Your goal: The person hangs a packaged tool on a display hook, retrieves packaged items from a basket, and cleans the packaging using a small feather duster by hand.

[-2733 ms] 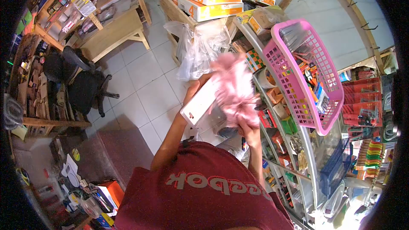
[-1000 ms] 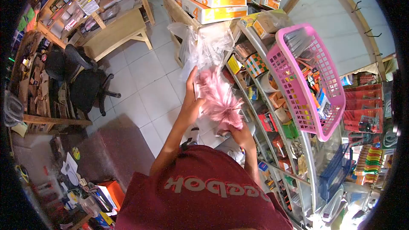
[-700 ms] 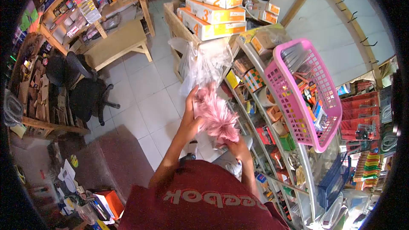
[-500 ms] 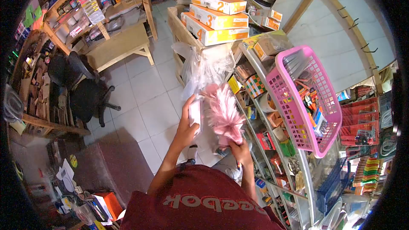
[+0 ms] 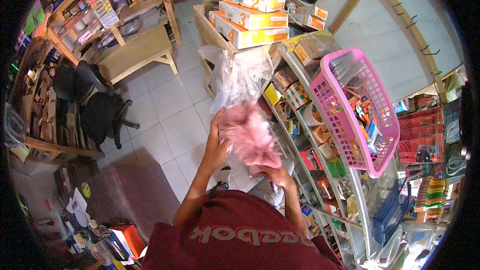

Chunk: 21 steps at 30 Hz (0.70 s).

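Note:
My left hand point(image 5: 215, 150) grips a white box point(image 5: 229, 147), most of which is hidden behind a pink feathery duster point(image 5: 252, 132). The duster lies against the box and is blurred by motion. Its lower end is in my right hand point(image 5: 279, 175), whose fingers are closed around it. Both hands are in front of my maroon shirt, above the tiled floor. Beyond the duster, clear plastic bags point(image 5: 237, 77) hang from a wooden crate point(image 5: 202, 20).
A pink basket point(image 5: 345, 120) of tools stands on the glass shelf case to the right, with a blue mesh basket point(image 5: 390, 212) nearer me. Numbered orange-white boxes point(image 5: 255, 17) are stacked ahead. At the left are an office chair point(image 5: 102, 115) and a wooden bench point(image 5: 135, 55).
The duster has moved left from beside the white box to across its face, covering most of it. Earlier the box was tilted and more visible. Both hands have kept their hold.

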Available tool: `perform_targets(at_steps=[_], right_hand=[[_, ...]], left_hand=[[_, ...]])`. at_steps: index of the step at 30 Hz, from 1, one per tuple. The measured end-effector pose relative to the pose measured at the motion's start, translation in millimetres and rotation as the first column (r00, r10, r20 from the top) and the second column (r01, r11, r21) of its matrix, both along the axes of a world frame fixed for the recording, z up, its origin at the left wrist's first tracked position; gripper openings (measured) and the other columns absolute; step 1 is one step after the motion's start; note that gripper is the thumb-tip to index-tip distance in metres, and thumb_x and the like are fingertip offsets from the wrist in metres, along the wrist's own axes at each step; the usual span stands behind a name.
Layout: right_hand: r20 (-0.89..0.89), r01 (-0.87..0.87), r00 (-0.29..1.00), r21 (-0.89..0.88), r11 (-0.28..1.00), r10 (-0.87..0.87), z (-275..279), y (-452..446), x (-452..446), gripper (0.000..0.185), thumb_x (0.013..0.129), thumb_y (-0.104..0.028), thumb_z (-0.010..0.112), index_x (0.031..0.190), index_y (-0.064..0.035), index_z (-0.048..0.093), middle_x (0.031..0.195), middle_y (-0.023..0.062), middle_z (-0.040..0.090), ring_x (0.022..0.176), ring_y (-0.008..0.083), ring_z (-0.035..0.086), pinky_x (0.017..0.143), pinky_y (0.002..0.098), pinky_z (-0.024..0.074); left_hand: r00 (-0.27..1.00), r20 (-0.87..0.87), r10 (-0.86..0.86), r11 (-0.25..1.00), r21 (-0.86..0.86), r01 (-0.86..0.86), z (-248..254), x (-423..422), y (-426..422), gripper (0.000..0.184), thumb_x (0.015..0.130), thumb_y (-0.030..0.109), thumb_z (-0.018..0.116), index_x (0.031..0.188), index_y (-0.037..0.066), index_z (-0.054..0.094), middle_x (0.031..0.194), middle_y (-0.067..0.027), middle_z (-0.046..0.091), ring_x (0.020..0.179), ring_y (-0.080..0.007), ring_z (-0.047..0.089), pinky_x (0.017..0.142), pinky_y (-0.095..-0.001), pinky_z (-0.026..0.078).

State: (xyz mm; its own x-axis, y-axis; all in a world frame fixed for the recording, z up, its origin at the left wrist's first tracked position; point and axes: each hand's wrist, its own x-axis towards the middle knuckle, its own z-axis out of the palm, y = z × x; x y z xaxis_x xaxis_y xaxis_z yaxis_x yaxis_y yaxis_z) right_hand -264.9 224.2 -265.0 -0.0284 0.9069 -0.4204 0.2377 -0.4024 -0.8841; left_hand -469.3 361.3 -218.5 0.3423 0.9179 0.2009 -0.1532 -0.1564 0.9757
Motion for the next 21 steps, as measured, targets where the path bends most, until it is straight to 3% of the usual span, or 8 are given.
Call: perform_targets(at_steps=[2,3,6,7,12,14,15,21], right_hand=[[0.002,-0.024,1.0,-0.132,0.991,0.025,-9,12,-3,0.036,0.087,-0.005,0.05,0.123,0.0005,0.047,0.103,0.0087,0.062,0.088,0.0227,0.064,0.073,0.0329,0.0513],[-0.275,0.108,0.957,0.047,0.993,-0.091,-12,18,-14,0.032,0.088,-0.004,0.049,0.12,0.0008,0.048,0.101,0.0089,0.063,0.088,0.0214,0.065,0.068,0.0325,0.0519],[-0.118,0.298,0.939,-0.185,0.937,-0.322,20,20,-17,0.031,0.088,-0.002,0.048,0.119,0.0,0.05,0.099,0.0086,0.065,0.088,0.0203,0.065,0.067,0.0327,0.0522],[-0.177,0.344,0.91,-0.181,0.921,-0.375,16,20,-17,0.033,0.086,0.001,0.05,0.12,0.0009,0.049,0.1,0.0081,0.065,0.089,0.0206,0.064,0.07,0.0341,0.0523],[-0.205,0.121,0.975,0.183,0.976,-0.082,0,9,-20,0.033,0.086,0.0,0.046,0.119,-0.0024,0.051,0.1,0.0073,0.065,0.095,0.02,0.061,0.08,0.033,0.0493],[-0.327,0.062,0.945,0.199,0.978,0.006,-11,13,-20,0.032,0.087,-0.001,0.045,0.117,-0.0027,0.052,0.101,0.0074,0.064,0.095,0.0202,0.061,0.081,0.0324,0.0486],[-0.304,0.094,0.95,0.079,0.992,-0.066,-20,11,-19,0.028,0.087,-0.002,0.047,0.114,-0.0007,0.053,0.103,0.0087,0.062,0.094,0.0206,0.061,0.08,0.0329,0.049],[-0.247,0.007,0.969,0.114,0.993,0.022,-17,1,-21,0.034,0.088,-0.006,0.051,0.121,-0.0015,0.047,0.108,0.0113,0.06,0.089,0.0231,0.062,0.076,0.0359,0.0513]], left_hand=[[1.0,-0.002,0.002,0.998,0.056,-0.002,4,1,-2,0.078,0.063,-0.003,0.041,0.139,-0.002,0.022,0.144,-0.014,0.025,0.137,-0.0245,0.016,0.112,-0.0348,0.008],[1.0,-0.007,0.003,0.999,0.045,-0.003,4,0,-2,0.078,0.064,-0.003,0.041,0.139,-0.002,0.022,0.144,-0.014,0.025,0.137,-0.0246,0.017,0.112,-0.0347,0.008],[1.0,-0.007,0.023,0.999,0.032,-0.023,4,-3,-6,0.079,0.064,-0.003,0.041,0.14,-0.001,0.021,0.144,-0.0143,0.025,0.137,-0.0249,0.017,0.112,-0.0345,0.008],[1.0,-0.005,0.022,0.999,0.041,-0.022,4,-3,-7,0.079,0.064,-0.003,0.041,0.14,-0.001,0.021,0.144,-0.0145,0.025,0.136,-0.025,0.017,0.111,-0.0344,0.008],[0.998,0.016,-0.066,0.998,-0.017,0.066,-6,-5,-6,0.077,0.067,-0.004,0.042,0.141,0.0,0.019,0.143,-0.0134,0.026,0.133,-0.0239,0.025,0.109,-0.0338,0.018],[0.995,0.078,-0.063,0.995,-0.07,0.068,-16,-3,-8,0.076,0.069,-0.004,0.042,0.141,0.0,0.018,0.143,-0.0124,0.027,0.131,-0.0234,0.03,0.108,-0.0336,0.023],[0.993,0.1,-0.057,0.995,-0.074,0.064,-17,-4,-8,0.075,0.07,-0.005,0.042,0.141,0.001,0.018,0.143,-0.0119,0.027,0.13,-0.023,0.031,0.107,-0.0335,0.025],[0.97,0.236,-0.064,0.993,-0.078,0.085,-11,-2,-7,0.075,0.07,-0.009,0.039,0.141,0.002,0.019,0.141,-0.011,0.03,0.126,-0.0213,0.035,0.106,-0.0326,0.027]])
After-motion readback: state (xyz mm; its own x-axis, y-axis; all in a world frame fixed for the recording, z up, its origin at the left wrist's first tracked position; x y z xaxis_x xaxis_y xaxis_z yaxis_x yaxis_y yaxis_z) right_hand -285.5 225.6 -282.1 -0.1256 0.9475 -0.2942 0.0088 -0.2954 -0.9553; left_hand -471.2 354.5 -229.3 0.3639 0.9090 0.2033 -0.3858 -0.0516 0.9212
